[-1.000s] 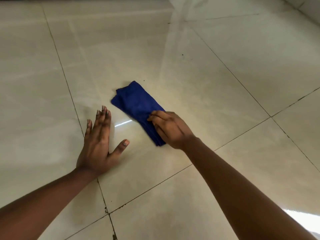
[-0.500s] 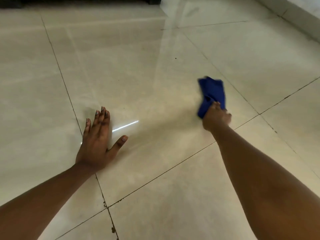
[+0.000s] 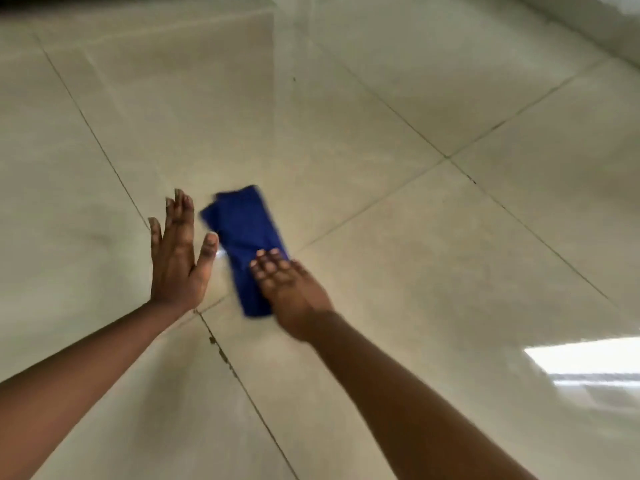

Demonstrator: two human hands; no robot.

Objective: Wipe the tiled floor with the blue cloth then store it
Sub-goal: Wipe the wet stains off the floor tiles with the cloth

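Observation:
A folded blue cloth (image 3: 244,233) lies on the glossy beige tiled floor (image 3: 381,237), a little left of centre. My right hand (image 3: 289,289) presses down on the cloth's near end, its fingers lying forward over the fabric with the nails showing. My left hand (image 3: 178,258) rests flat on the floor just left of the cloth, fingers straight and thumb spread toward it, not touching it. The cloth's near right part is hidden under my right hand. The picture is slightly blurred by motion.
Dark grout lines (image 3: 446,157) cross the floor diagonally. A bright window reflection (image 3: 588,358) lies on the tiles at the right. A pale skirting edge (image 3: 588,26) runs along the far right, and a dark strip (image 3: 104,0) lines the top.
My right hand has swept the cloth from the right back to the left, close beside my left hand. The left hand has stayed planted on the floor; the view tilted slightly.

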